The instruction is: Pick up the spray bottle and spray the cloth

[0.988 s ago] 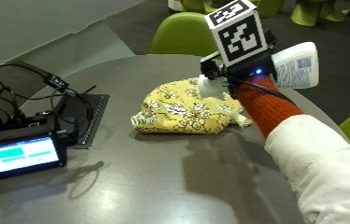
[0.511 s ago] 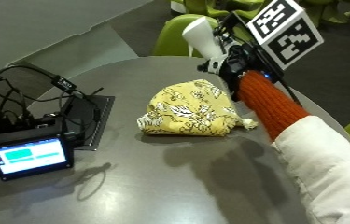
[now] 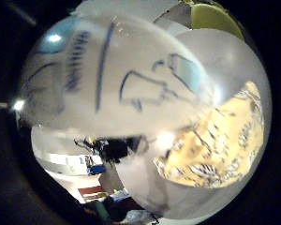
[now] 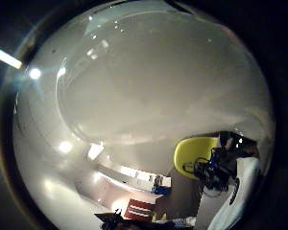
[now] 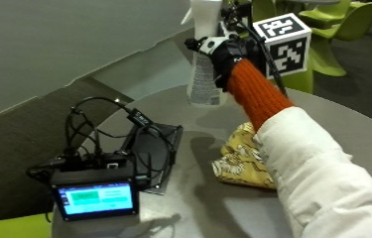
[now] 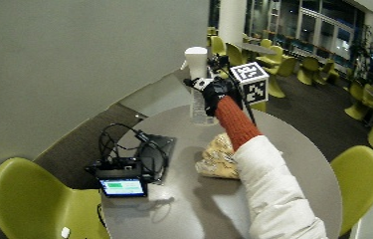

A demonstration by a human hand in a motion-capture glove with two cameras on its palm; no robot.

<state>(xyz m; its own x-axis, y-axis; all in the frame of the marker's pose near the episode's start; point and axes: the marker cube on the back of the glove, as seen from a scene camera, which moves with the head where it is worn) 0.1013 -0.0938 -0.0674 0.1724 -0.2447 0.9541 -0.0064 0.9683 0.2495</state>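
Outside view: your gloved right hand (image 5: 228, 49) is wrapped round the neck of the spray bottle (image 5: 203, 64), holding it upright in the air above the far part of the worktop (image 5: 344, 119). The yellow patterned cloth (image 5: 241, 158) lies bunched on the worktop, nearer to you and partly under your sleeve, well below the bottle.

Handling, my read: the bottle is rigid translucent plastic, probably light unless it is full, and smooth, so it could slip. Holding at the neck under the white spray head (image 5: 202, 12) looks right, since it hangs from the collar and leaves a finger for the trigger. The cloth is soft and limp, so it won't resist anything and may shift if touched.

What differs by view:
- Little-finger palm view shows the bottle's printed label right up against the palm, with the cloth beside it. Confirms the cloth is in line below the hand.
- Thumb palm view is mostly pale bottle wall, no cloth.
- Wide outside view shows the whole round worktop and a screen device (image 6: 124, 186) with cables at the near left, well apart from the cloth.
- Nozzle direction I can't tell from any view.
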